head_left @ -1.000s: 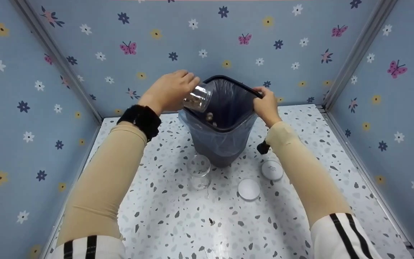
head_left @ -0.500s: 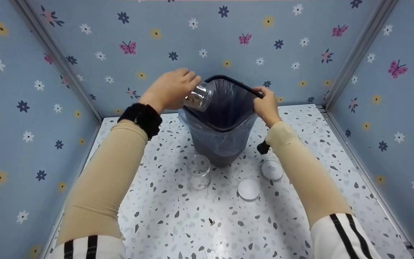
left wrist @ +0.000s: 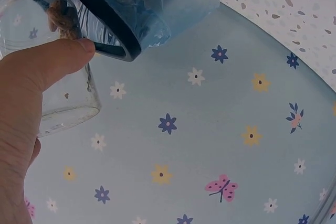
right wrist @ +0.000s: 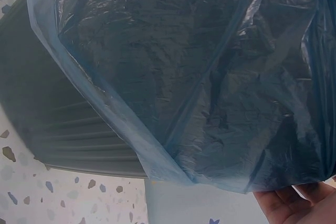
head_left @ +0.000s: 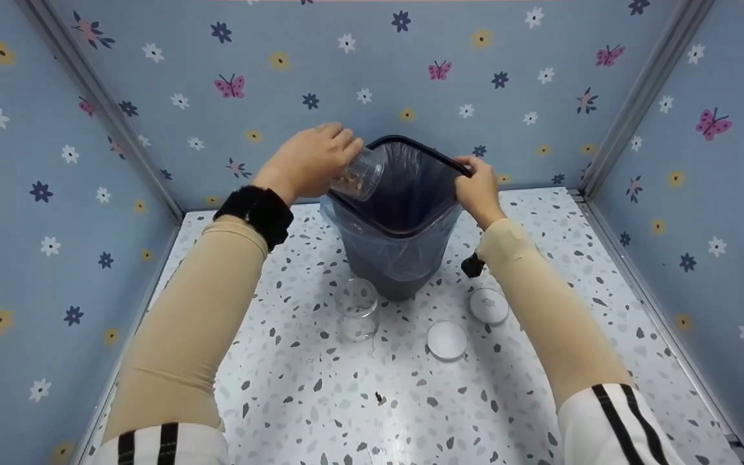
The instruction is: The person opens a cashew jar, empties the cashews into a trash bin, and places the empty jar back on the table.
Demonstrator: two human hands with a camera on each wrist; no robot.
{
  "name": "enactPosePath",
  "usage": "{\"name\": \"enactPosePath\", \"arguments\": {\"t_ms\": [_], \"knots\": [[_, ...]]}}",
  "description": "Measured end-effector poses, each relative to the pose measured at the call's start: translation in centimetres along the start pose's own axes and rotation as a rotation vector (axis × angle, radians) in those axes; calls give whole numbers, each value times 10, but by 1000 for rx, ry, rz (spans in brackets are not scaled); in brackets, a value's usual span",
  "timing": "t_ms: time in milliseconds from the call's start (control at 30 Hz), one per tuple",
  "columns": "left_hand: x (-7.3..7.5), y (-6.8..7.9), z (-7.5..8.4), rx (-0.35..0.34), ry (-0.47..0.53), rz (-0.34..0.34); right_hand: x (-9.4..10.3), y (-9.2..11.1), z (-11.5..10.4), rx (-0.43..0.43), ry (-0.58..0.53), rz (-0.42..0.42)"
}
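Observation:
My left hand (head_left: 314, 160) grips a clear plastic jar (head_left: 359, 174), tipped with its mouth over the opening of a trash can (head_left: 378, 271). Small brown pieces (left wrist: 63, 19) lie inside the jar near its mouth in the left wrist view. The can is grey, with a black rim (head_left: 404, 234) and a blue plastic bag (head_left: 398, 252) folded over its outside. At the rim's right corner, my right hand (head_left: 478, 187) holds on with curled fingers. In the right wrist view the bag (right wrist: 184, 77) covers most of the can, and only some fingers (right wrist: 283, 203) show.
A second clear jar (head_left: 357, 307) stands open on the speckled table (head_left: 307, 400), in front of the can. Two white lids (head_left: 447, 340) lie to its right. A small dark crumb (head_left: 380, 397) is nearer the front edge. Flower-patterned walls (head_left: 372, 77) enclose the back and sides.
A second ago brown pieces were falling from the tilted jar into the can; none are in the air now. The left hand has shifted very slightly right, while the right hand stays put.

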State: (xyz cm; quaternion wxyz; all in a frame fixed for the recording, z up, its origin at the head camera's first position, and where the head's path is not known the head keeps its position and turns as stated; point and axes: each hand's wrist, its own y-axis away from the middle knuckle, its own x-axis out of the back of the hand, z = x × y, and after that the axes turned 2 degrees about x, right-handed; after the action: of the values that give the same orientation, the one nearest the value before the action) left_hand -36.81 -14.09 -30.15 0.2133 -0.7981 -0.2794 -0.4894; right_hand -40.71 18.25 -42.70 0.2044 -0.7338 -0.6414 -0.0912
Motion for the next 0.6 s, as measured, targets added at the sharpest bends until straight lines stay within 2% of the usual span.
{"name": "enactPosePath", "arguments": {"t_ms": [133,600], "knots": [[-1,0,1,-8,-11,16,0,1,-1,-7,-4,-4],[2,-3,1,-45,-71,-8,0,2,-3,-39,-2,-12]]}}
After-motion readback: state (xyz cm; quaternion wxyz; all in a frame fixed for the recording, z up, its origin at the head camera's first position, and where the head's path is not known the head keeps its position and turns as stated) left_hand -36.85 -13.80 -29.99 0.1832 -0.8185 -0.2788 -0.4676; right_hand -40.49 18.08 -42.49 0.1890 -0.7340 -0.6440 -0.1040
